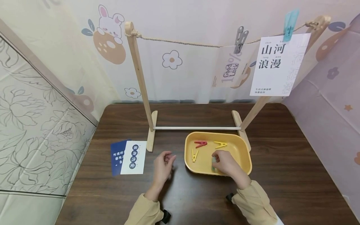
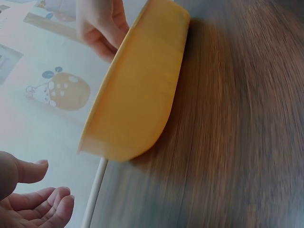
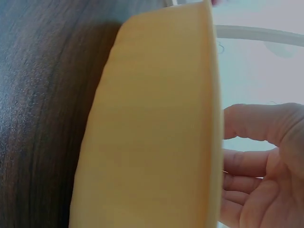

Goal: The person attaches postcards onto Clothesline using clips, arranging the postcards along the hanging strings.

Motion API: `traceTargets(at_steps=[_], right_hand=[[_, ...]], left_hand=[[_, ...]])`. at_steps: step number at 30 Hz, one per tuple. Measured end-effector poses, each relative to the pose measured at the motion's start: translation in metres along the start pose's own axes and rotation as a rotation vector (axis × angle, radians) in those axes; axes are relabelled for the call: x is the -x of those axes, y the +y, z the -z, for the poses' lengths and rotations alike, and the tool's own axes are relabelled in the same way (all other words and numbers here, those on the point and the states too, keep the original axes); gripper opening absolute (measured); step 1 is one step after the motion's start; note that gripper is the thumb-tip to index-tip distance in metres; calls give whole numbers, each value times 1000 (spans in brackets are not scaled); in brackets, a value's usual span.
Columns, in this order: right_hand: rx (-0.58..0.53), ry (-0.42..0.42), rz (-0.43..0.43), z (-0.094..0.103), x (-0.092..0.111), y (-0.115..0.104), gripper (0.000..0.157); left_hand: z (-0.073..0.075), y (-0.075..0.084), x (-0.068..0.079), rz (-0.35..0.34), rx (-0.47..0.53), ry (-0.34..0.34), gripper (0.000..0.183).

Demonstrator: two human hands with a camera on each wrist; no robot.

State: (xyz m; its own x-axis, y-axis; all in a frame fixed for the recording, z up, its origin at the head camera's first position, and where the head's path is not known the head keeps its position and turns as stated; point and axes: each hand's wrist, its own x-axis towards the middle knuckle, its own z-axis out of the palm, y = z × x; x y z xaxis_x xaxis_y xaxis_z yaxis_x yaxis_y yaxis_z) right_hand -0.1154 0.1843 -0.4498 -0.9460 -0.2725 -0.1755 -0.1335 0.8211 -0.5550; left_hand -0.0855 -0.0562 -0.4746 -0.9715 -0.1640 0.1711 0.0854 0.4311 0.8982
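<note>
My right hand (image 1: pixel 225 162) reaches into the yellow basin (image 1: pixel 189 165) and pinches a pale green clothespin (image 1: pixel 214 163) near its front wall. In the right wrist view the basin wall (image 3: pixel 147 118) hides the fingertips of that hand (image 3: pixel 266 175). Around it in the basin lie a red clothespin (image 1: pixel 201 144) and two yellow clothespins, one at the back (image 1: pixel 220 144) and one at the left (image 1: pixel 194 155). Left of the basin, my left hand (image 1: pixel 163 167) hovers over the table with loosely bent fingers, holding nothing.
A wooden stand (image 1: pixel 142 81) carries a twine line (image 1: pixel 180 42). On it, a grey clothespin (image 1: pixel 240 40) holds a pink card (image 1: pixel 227 68) and a blue clothespin (image 1: pixel 290 25) a white card (image 1: pixel 270 79). A white card (image 1: pixel 140 159) overlaps a blue card (image 1: pixel 116 159) on the table.
</note>
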Motion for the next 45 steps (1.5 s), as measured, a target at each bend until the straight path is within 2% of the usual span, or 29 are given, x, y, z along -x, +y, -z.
traceTargets(at_steps=[6, 17, 24, 31, 37, 40, 45], right_hand=[[-72, 49, 8, 4, 7, 1, 26], [-202, 162, -36, 2, 22, 8, 29], [-287, 252, -54, -3, 27, 11, 31], [-379, 378, -15, -9, 32, 15, 29], [-436, 436, 6, -11, 36, 15, 30], [-465, 449, 5, -11, 38, 14, 31], [-490, 464, 3, -12, 40, 14, 31]], left_hand=[[12, -9, 2, -27, -59, 55, 14], [39, -31, 4, -52, -210, 138, 11], [53, -45, -1, -23, -276, 177, 14], [67, -61, -4, -21, -344, 220, 18], [78, -75, -8, -30, -402, 239, 24], [83, -81, -11, -9, -432, 237, 30], [91, -86, -16, 66, -488, 213, 42]])
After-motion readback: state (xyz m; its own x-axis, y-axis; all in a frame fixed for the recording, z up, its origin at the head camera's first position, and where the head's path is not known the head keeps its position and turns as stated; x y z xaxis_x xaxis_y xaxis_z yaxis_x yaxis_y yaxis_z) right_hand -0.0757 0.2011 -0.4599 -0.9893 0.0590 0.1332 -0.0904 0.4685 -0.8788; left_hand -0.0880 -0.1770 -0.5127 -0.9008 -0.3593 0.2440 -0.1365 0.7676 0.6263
